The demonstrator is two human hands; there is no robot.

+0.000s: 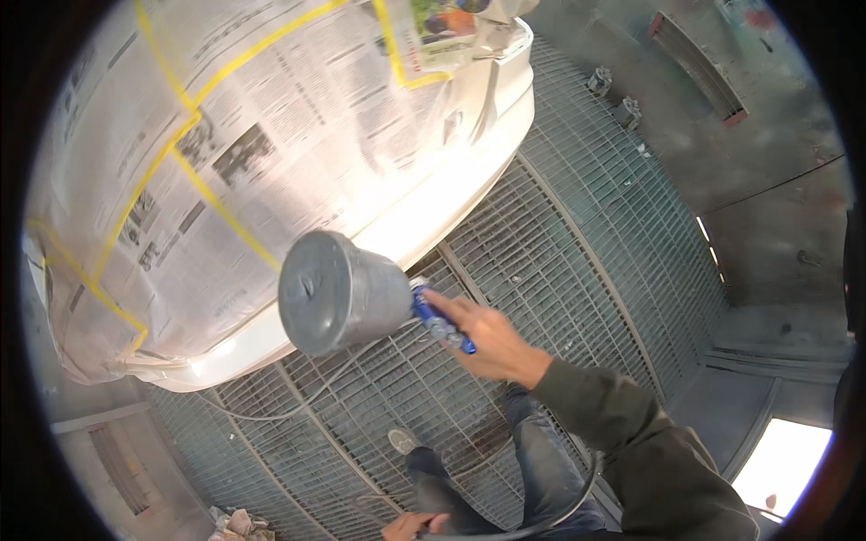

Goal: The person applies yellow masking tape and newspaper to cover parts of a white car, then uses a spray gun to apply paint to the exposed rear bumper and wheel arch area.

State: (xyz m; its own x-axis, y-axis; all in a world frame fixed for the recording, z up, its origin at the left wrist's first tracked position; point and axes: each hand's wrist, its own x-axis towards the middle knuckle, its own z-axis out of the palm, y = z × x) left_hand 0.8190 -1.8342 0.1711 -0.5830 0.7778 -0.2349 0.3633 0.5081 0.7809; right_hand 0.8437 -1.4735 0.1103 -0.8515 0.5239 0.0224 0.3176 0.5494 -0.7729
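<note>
My right hand [492, 341], its arm in a dark green sleeve, is closed round the blue body of a spray gun [437, 322]. A large grey paint cup [347, 293] sits on the gun, tilted with its round lid facing left. Behind the cup is a glossy white car bumper [433, 203], brightly lit. The gun's nozzle is hidden by the cup. At the lower edge my left hand [413, 526], partly cut off, is closed on a grey air hose [550, 526] that loops past my leg.
Newspaper [271, 135] edged with yellow masking tape [216, 198] covers the car body above the bumper. Metal grating [586, 298] forms the floor under my feet. Crumpled paper [239, 525] lies at lower left; grey walls [767, 81] stand on the right.
</note>
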